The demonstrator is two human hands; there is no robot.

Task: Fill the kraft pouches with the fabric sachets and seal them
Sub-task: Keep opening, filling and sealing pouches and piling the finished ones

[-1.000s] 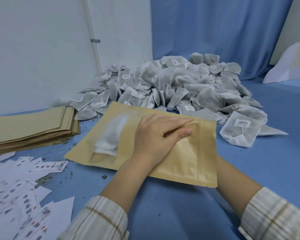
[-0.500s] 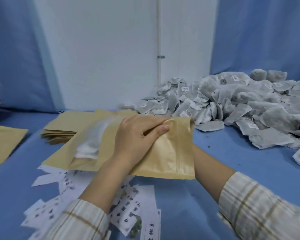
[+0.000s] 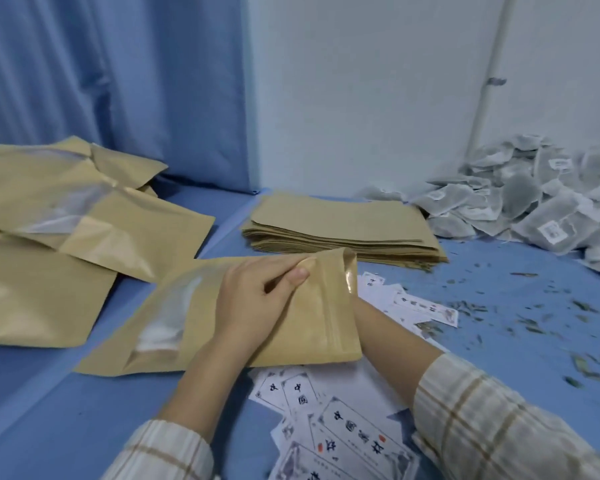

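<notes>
Left hand (image 3: 257, 306) pinching the pouch (image 3: 291, 327) mouth, right hand hidden underneath so grip unclear; I'd press firmly along the zip.

A small hand-packing workroom: a blue cloth-covered worktable (image 3: 499, 306) against a blue curtain (image 3: 118, 81), bearing a stack of flat kraft pouches (image 3: 340, 226), a heap of white fabric sachets (image 3: 541, 192) and loose printed paper labels (image 3: 354, 434)

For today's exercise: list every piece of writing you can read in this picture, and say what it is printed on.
"中国": paper label slips below the held pouch.
Larger card: begins "中国", the rest too blurred.
Tags on the fabric sachets: too small to read.
Kraft pouches: no print visible.
</notes>
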